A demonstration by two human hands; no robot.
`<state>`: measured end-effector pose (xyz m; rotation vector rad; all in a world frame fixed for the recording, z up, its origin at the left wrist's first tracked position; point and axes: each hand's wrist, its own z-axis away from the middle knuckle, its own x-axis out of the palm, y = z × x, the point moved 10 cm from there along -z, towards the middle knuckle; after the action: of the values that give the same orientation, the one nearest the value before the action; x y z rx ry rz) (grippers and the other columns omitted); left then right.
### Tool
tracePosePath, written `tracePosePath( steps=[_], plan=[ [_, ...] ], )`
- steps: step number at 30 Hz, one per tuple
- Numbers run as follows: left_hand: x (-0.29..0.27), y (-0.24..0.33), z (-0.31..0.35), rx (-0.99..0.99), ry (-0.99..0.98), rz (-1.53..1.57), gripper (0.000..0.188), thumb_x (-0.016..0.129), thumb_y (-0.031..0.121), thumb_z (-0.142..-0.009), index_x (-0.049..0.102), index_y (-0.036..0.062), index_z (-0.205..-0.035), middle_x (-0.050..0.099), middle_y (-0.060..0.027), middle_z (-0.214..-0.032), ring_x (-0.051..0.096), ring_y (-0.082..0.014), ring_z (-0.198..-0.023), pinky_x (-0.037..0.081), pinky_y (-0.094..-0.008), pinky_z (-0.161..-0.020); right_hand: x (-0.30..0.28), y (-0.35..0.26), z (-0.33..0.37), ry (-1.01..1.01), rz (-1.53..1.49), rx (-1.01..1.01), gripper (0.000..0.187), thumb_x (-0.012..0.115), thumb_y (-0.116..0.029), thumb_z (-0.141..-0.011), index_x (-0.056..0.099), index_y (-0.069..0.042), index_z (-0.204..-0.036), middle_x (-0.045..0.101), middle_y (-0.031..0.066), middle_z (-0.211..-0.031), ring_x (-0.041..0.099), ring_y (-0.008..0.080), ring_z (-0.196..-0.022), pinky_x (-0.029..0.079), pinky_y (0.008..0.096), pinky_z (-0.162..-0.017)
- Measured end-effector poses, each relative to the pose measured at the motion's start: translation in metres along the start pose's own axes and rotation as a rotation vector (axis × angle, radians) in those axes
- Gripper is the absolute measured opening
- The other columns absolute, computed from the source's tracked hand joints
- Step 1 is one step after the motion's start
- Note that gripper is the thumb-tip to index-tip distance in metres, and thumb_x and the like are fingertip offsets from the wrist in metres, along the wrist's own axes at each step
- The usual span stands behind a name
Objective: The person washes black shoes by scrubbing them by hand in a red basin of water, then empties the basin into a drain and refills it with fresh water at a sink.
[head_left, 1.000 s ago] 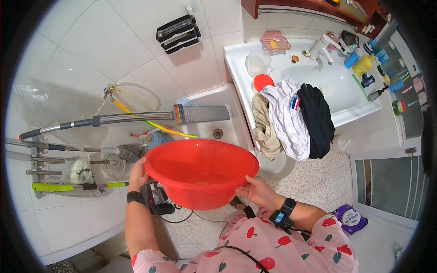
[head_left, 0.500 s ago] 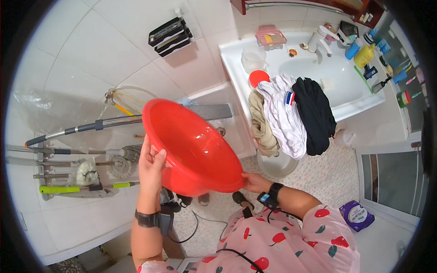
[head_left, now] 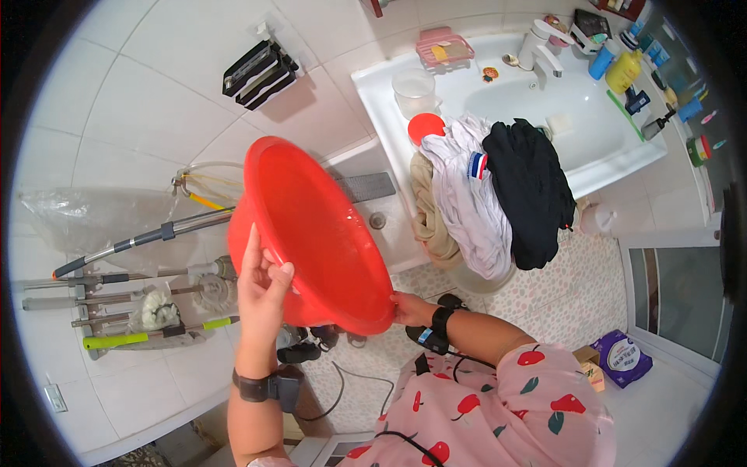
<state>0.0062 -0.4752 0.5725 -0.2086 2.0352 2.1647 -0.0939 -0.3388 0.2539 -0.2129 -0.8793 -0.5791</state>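
Note:
A red plastic basin (head_left: 319, 226) is held up in front of me, tilted so its hollow faces right and toward me. My left hand (head_left: 263, 284) grips its near left side, thumb and fingers on the rim and outer wall. At the lower right of the rim, my right hand (head_left: 411, 308) pinches the edge; most of its fingers are hidden behind the basin. Beyond, clothes hang over the sink's front edge: a beige garment (head_left: 430, 214), a white garment (head_left: 471, 202) and a black garment (head_left: 529, 194).
A white sink (head_left: 599, 167) stands at the far right, with a clear plastic cup (head_left: 414, 92), a red lid (head_left: 426, 128) and several bottles. Mops (head_left: 156, 233) hang along the left wall. A purple package (head_left: 620, 358) lies at right; a cable (head_left: 342, 381) crosses the floor.
The basin has tipped more upright and shifted slightly left, still between both hands. My view has turned a little, so the sink and clothes appear moved.

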Motion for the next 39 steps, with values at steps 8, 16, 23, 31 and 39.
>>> tracePosePath(
  steps=[8,16,23,31,39],
  plan=[
    [0.014,0.012,0.008,-0.057,0.012,-0.08,0.069,0.057,-0.001,-0.085,0.021,0.0002,-0.144,0.052,-0.0002,-0.092,0.047,-0.0036,-0.071,0.045,-0.0173,-0.063,-0.038,0.028,-0.029,-0.095,0.075,0.086,0.031,0.039,-0.014,-0.097,0.044,-0.005,-0.127,0.05,0.0109,-0.129,0.052,0.0234,-0.116,0.041,0.0427,-0.101],
    [0.006,0.025,0.044,-0.083,0.173,-0.023,0.067,0.056,-0.002,-0.085,0.022,-0.0007,-0.143,0.05,0.0016,-0.092,0.049,-0.0059,-0.077,0.044,-0.0194,-0.069,-0.043,-0.001,0.008,-0.001,0.062,0.013,0.031,0.039,-0.016,-0.097,0.043,-0.005,-0.126,0.05,0.0109,-0.129,0.052,0.0259,-0.116,0.042,0.0462,-0.099],
    [-0.074,-0.03,0.106,-0.121,0.392,0.015,0.06,0.053,-0.001,-0.085,0.03,-0.0016,-0.14,0.055,-0.0066,-0.117,0.053,-0.0113,-0.101,0.041,-0.0253,-0.09,-0.087,0.005,-0.018,0.064,0.151,0.013,0.032,0.041,-0.02,-0.097,0.045,-0.002,-0.124,0.052,0.0112,-0.125,0.055,0.0238,-0.111,0.045,0.0411,-0.094],
    [-0.129,-0.093,0.288,-0.127,0.847,0.406,0.059,0.049,0.003,-0.081,0.032,-0.0024,-0.137,0.048,-0.0139,-0.13,0.049,-0.024,-0.117,0.04,-0.0358,-0.099,-0.037,-0.003,0.036,-0.061,0.441,-0.057,0.032,0.048,-0.02,-0.094,0.046,-0.005,-0.122,0.057,0.0121,-0.117,0.06,0.0245,-0.098,0.049,0.0386,-0.083],
    [-0.094,-0.059,0.508,0.02,1.165,0.401,0.064,0.052,0.012,-0.078,0.033,0.0034,-0.138,0.046,-0.0119,-0.133,0.046,-0.0262,-0.12,0.039,-0.0406,-0.1,0.019,0.036,0.161,-0.334,0.77,-0.05,0.039,0.05,-0.02,-0.094,0.039,-0.008,-0.13,0.059,0.009,-0.111,0.06,0.0187,-0.09,0.05,0.0331,-0.074]
  ],
)
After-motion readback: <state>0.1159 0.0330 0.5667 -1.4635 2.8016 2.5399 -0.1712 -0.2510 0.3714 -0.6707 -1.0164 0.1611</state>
